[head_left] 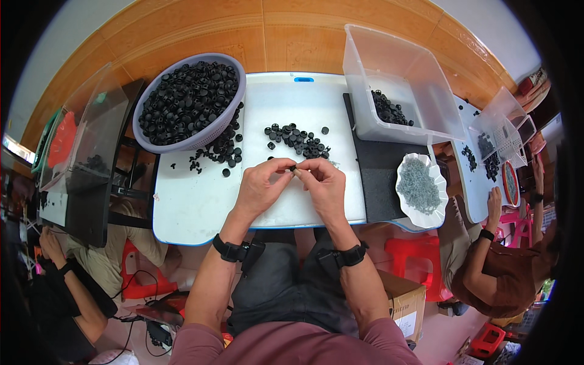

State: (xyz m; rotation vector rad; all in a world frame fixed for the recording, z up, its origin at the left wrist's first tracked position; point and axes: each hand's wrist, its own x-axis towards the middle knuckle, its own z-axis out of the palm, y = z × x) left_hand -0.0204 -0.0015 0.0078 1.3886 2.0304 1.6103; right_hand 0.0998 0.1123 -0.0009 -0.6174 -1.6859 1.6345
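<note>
My left hand (263, 187) and my right hand (322, 185) meet over the white work surface (194, 210). Fingers and thumbs of both pinch one small black plastic part (293, 168), mostly covered by the fingertips. Just beyond them lies a loose group of black round cap-like pieces (298, 139). To the left, a purple-grey basket (178, 148) is heaped with similar black pieces (188, 97). Some more pieces (225, 146) lie spilled beside its foot, along with smaller black bits (194, 164).
A clear plastic box (413, 132) with black pieces stands at the back right. Nearer, a white scalloped dish (403, 205) holds many tiny greyish pieces. Co-workers sit at the left and right, with a person's hand (494, 204) at the right table. A cardboard box (407, 304) stands below.
</note>
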